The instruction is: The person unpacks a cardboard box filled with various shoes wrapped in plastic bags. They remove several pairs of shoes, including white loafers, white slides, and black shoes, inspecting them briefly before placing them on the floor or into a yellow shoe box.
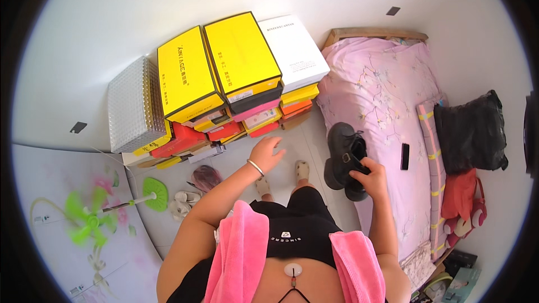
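My right hand [371,179] grips a pair of black leather shoes [341,147] at the near end, thumb over the edge. One shoe has laces and a buckle shows on the strap; the two overlap, so part of each is hidden. They hang beside the bed's near-left edge. My left hand [266,156], with a bangle at the wrist, is held out over the floor with its fingers apart and nothing in them. Ahead of it rise the stacked shoe boxes [241,50], yellow ones and a white one [295,50] on top.
A bed [387,112] with a pink floral sheet runs along the right, bearing a phone [405,156] and a black bag [470,132]. A bubble-wrapped box [133,104] stands left of the stack. A green fan [90,216] and pale shoes [182,205] are at left.
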{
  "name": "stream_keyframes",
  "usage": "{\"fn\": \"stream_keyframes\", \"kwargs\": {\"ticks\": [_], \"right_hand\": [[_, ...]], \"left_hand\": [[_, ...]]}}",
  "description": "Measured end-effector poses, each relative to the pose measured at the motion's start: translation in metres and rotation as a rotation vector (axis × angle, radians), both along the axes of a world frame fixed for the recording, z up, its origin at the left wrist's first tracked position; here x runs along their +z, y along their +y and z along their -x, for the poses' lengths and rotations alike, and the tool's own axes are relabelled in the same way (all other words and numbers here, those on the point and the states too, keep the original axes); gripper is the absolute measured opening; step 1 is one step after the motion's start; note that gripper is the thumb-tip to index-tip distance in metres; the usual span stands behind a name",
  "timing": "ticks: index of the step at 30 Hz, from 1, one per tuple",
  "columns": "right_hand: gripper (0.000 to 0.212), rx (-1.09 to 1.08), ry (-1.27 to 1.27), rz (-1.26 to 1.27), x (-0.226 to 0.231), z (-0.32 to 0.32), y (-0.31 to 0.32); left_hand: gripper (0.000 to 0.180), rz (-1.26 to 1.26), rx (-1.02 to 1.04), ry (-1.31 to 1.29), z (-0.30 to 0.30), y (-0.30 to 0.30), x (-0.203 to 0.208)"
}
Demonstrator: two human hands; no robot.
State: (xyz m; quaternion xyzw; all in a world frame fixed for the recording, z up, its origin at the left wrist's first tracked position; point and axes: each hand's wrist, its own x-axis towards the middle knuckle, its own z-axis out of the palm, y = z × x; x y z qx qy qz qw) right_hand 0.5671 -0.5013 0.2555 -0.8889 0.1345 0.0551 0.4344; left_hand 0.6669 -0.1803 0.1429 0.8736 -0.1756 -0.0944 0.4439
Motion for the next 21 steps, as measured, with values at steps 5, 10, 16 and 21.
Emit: {"fn": "stream_keyframes", "kwargs": {"ticks": [5,10,16,21], "right_hand": [[0.027,0.131,-0.33,-0.128,0.046,-0.051,-0.022],[0.025,0.615,-0.704,-0.109,0.116,-0.14,-0.01],[0.021,0.921,-1.167,-0.021,0.123,-0.271,0.101],[0.018,0.95,-1.189,0.018,0.072,-0.336,0.215]], "left_hand": [[0.038,0.019,-0.049,0.05,-0.033,-0.033,0.034],[0.038,0.036,0.134,0.134,-0.017,-0.042,0.039],[0.038,0.016,0.352,0.13,0.014,-0.043,0.04],[0.041,-0.037,0.439,0.086,0.038,-0.027,0.032]]}}
